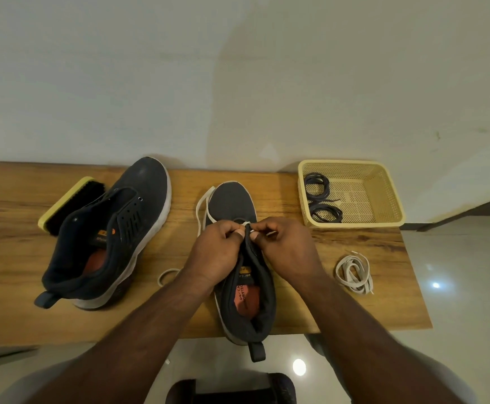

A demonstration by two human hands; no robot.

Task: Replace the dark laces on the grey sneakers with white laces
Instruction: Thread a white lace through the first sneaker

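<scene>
Head view, looking down on a wooden table (19, 258) set against a pale wall.

At centre frame, one grey sneaker (235, 208) with toe pointing to the top of the frame and heel overhanging the near table edge. Both hands at its eyelet area. Left hand (217, 252) curled, thumb and fingers pinching the white lace (201, 212) at the tongue; right hand (287, 243) likewise curled, fingertips pinching the same lace just beside the left thumb. Lace looping out past the toe on the left of the shoe, with another loop of it lying on the table lower left of the left wrist. Exact eyelet being worked hidden by the fingers.

At left of frame, the second grey sneaker (115, 228), unlaced, tilted on its side, toe toward the upper centre, orange insole showing. Touching or just behind it at the far left, a brush (63, 204) with yellow back and black bristles.

At upper right, a cream plastic basket (389, 196) on the table, holding the coiled dark laces (321, 199) in its left part.

At right of frame, below the basket and well apart from the right hand, a spare white lace (354, 274) bundled loosely on the table.

At the bottom edge, a dark object, too cut off to tell.
</scene>
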